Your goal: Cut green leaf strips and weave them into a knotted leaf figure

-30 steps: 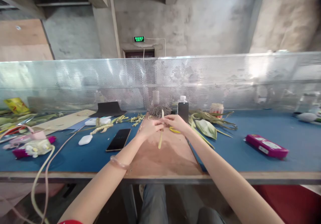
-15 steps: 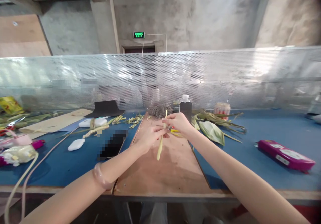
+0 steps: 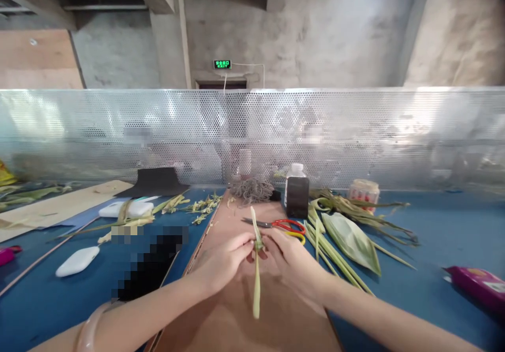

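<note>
A pale green leaf strip [image 3: 256,286] stands nearly upright in the middle, with a small greener fold or knot between my fingertips. My left hand [image 3: 225,260] pinches it from the left. From the other side, the fingers of my right hand [image 3: 290,257] are closed on the same spot; some fingertips are hidden behind the strip. Just beyond my hands, scissors [image 3: 288,225] with red handles lie on the brown board [image 3: 221,312]. Something yellow and curved [image 3: 296,236] shows beside their handles.
Beyond the scissors are a dark bottle [image 3: 297,194] and a heap of grey bands or cord [image 3: 252,190]. Long leaves [image 3: 351,241] and a jar [image 3: 363,193] lie to the right. A phone [image 3: 152,268] and white case [image 3: 78,261] sit left. A perforated metal screen [image 3: 189,131] stands behind.
My hands and the strip appear lower and closer, and the view has shifted. The scissors now show clearly. Both hands stay on the strip, with the greener fold now visible.
</note>
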### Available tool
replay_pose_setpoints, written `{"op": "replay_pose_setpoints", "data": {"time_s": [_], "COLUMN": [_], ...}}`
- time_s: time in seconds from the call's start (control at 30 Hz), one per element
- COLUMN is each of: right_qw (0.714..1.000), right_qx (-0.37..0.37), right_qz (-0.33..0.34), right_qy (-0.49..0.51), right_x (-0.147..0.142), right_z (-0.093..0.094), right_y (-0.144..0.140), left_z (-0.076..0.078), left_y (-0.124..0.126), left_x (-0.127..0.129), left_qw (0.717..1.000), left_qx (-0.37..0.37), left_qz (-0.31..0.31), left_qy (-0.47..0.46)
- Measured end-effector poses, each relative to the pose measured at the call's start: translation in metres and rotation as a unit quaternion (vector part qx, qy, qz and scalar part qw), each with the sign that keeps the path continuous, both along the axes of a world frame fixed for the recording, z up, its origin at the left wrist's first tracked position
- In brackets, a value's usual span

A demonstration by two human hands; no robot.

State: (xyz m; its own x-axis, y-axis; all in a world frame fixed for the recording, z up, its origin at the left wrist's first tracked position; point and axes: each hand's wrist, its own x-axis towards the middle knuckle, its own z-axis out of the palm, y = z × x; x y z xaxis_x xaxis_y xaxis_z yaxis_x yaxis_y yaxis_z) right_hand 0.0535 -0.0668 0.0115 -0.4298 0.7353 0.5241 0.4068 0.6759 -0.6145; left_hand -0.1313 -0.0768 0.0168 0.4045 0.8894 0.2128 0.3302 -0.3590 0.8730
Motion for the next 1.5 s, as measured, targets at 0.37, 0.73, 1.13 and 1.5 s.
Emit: {"op": "replay_pose_setpoints", "data": {"time_s": [0.37, 0.73, 1.13, 1.5], "right_qw": [0.970, 0.947, 0.928, 0.950], "right_qx": [0.199, 0.255, 0.298, 0.252], "right_qz": [0.000, 0.015, 0.018, -0.010], "right_qy": [-0.143, -0.197, -0.221, -0.181], "right_x": [0.019, 0.025, 0.027, 0.024], "right_z": [-0.029, -0.027, -0.027, -0.023], "right_y": [-0.007, -0.016, -0.022, -0.022], "left_z": [-0.009, -0.007, -0.008, -0.004], "left_y": [-0.016, -0.024, -0.028, -0.016], "left_x": [-0.005, -0.007, -0.004, -0.004], "left_qw": [0.993, 0.980, 0.982, 0.987], "left_qx": [0.051, 0.099, 0.086, 0.058], "left_qz": [0.054, 0.059, 0.055, 0.049], "left_qy": [0.092, 0.164, 0.159, 0.142]}}
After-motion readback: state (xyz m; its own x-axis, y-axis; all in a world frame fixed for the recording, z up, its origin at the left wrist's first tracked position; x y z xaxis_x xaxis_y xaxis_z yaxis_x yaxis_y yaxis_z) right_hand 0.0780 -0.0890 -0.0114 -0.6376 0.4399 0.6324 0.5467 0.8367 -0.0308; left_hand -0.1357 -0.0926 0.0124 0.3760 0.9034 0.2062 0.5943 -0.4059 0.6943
